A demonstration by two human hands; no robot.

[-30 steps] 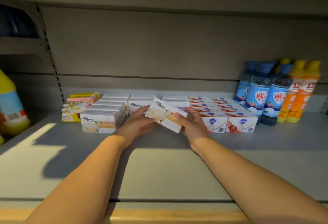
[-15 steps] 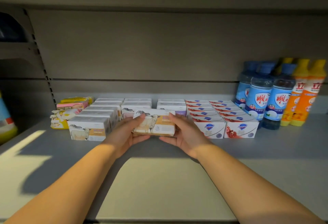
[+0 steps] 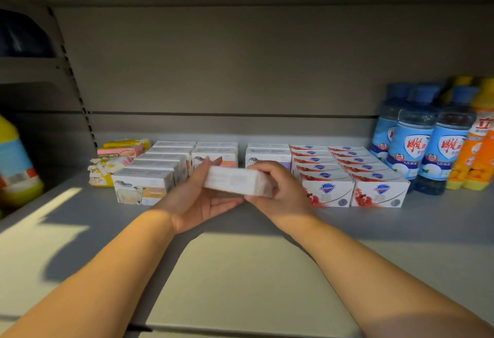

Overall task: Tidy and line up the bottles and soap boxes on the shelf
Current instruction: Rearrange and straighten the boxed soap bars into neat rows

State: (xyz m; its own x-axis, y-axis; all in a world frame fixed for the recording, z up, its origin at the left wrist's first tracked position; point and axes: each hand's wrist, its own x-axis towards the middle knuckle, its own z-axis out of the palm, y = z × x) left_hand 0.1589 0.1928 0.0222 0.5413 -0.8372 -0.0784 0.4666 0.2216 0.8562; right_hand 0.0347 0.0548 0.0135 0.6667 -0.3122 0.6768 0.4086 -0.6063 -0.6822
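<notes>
Both the left hand and right hand clamp 1 white rectangular cardboard soap box above the grey metal shelf; best lowered squarely into the short middle row, front flush.

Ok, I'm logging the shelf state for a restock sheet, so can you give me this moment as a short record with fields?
held item: white soap box, blurred, lifted off the shelf
left hand: under and behind the box's left end
right hand: wrapped over its right end
left row: sheep-print soap boxes, front to back
middle rows: shorter, only boxes near the back wall
right rows: two rows of red-and-white soap boxes
far right: blue bottles, then orange bottles
far left: yellow packets
</notes>
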